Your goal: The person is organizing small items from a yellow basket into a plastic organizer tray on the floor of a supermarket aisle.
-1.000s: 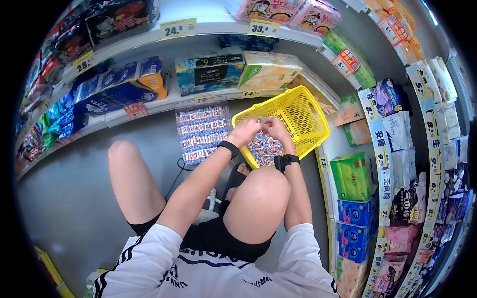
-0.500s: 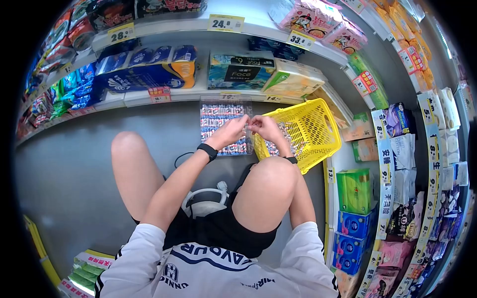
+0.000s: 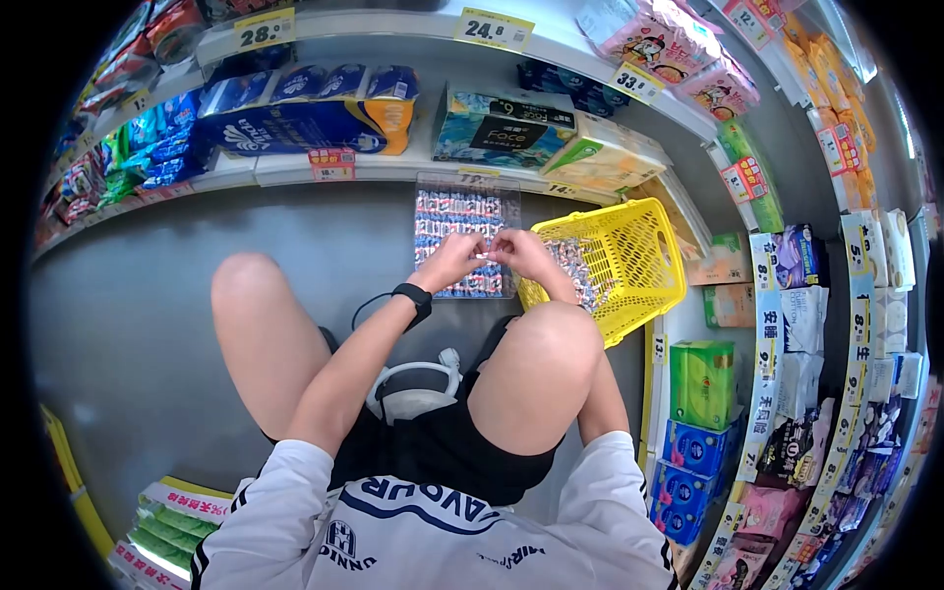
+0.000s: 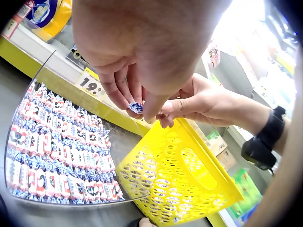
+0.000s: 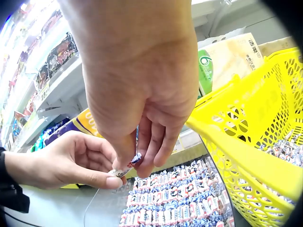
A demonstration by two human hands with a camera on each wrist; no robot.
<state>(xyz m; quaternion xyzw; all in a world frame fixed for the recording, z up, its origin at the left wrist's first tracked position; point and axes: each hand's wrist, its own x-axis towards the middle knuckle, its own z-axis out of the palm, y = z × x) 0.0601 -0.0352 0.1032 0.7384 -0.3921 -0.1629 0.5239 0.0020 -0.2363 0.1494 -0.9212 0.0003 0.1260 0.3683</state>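
Both hands meet above the right part of a clear box filled with rows of wrapped candies. Between thumb and fingers, the left hand pinches one end of a small blue-and-white wrapped candy. The right hand pinches the same candy from the other side, its fingertips touching it in the right wrist view. Beside the box stands a yellow basket, tilted, with many loose wrapped candies inside.
Shelves with tissue packs run behind the box, and more shelves with green and blue packs line the right side. A white handled object lies between the legs. Green packs are at the lower left.
The hands have moved left from over the basket to over the clear box, still together. The head view has shifted, so shelves, box and basket appear farther right.
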